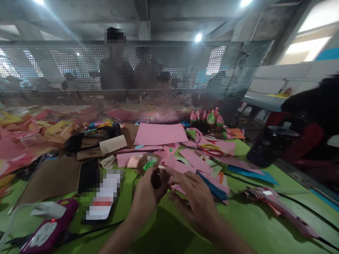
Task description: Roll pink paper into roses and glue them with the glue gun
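Observation:
My left hand [148,190] is closed around a small brown piece [156,179], mostly hidden by the fingers. A pale tip [161,168] shows at its top; whether it belongs to that piece I cannot tell. My right hand [192,195] reaches in from the right, its index fingertip at the pale tip and its thumb apart below. Just beyond the hands lie green crinkled material [150,163] and pink paper sheets [194,160]. A blue long object [213,187] lies beside my right hand.
Phones [102,201], a purple power strip [49,225] and brown sheets [53,180] occupy the left. A pink glue gun [284,211] with a cord lies right. Scissors [210,150] and cupcake-like crafts [209,118] stand farther back, before a perforated metal screen [172,67]. People are beyond it.

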### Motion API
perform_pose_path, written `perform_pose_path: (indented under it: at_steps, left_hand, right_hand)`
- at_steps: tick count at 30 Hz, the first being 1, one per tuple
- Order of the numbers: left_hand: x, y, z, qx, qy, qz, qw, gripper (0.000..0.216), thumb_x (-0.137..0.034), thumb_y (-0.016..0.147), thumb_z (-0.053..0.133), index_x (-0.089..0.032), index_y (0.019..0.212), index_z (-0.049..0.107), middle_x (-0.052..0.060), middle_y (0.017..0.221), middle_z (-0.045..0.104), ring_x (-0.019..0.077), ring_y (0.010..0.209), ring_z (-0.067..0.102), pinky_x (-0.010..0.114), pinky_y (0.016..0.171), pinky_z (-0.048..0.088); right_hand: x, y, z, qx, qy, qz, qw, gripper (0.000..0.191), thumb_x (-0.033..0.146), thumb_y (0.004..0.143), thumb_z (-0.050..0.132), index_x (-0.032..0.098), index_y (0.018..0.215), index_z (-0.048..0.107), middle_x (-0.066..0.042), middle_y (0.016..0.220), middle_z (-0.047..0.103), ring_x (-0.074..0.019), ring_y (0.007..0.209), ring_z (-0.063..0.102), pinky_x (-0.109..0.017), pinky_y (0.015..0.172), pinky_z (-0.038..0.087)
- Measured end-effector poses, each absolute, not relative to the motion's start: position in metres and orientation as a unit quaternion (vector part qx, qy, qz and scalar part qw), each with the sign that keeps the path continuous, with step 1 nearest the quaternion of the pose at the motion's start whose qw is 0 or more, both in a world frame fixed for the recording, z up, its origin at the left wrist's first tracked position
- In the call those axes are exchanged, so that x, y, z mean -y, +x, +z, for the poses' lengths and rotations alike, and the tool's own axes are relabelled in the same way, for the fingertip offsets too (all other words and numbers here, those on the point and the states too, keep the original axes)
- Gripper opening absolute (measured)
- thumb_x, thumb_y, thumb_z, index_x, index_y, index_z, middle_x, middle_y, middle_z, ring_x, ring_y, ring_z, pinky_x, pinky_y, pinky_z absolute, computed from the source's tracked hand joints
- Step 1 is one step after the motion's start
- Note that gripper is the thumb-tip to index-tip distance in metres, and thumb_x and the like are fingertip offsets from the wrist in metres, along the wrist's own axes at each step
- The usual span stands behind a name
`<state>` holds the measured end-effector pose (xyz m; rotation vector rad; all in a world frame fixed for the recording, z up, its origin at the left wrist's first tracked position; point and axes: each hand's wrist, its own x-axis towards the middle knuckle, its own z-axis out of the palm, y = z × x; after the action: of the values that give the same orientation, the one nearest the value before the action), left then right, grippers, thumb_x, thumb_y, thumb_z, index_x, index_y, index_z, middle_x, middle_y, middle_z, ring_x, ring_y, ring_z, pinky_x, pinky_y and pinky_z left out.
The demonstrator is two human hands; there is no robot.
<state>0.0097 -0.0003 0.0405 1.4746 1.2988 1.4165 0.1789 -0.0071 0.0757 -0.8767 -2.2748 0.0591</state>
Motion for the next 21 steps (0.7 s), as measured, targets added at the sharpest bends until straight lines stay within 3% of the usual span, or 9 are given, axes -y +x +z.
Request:
perform_pose_path:
  at_steps: [8, 21]
  left_hand:
    - [0.0005, 0.0094, 0.0482, -0.495, 0.539, 0.563, 0.384, 0.029, -0.034, 0.071, 0.078, -0.017, 0.092, 0.066, 0.007, 0.084, 0.075, 0.0243, 0.078, 0.069, 0.031, 0.066, 0.054]
    - [0.0041, 0.0071, 0.0425, -0.497, 0.612, 0.523, 0.324, 0.024, -0.031, 0.081, 0.069, -0.018, 0.098, 0.058, 0.005, 0.089, 0.071, 0.0206, 0.077, 0.067, 0.030, 0.069, 0.050]
  right_hand:
    - [0.0087, 0.1784, 0.0760, 0.890, -0.321, 0.009, 0.324, 0.011, 0.022, 0.092, 0.056, 0.020, 0.103, 0.056, -0.011, 0.127, 0.067, -0.0259, 0.094, 0.058, -0.041, 0.079, 0.043]
    - [0.0103, 0.1759, 0.0760, 0.899, -0.327, -0.005, 0.293, 0.014, 0.025, 0.091, 0.058, 0.021, 0.105, 0.057, -0.007, 0.140, 0.060, -0.0268, 0.094, 0.058, -0.043, 0.078, 0.042]
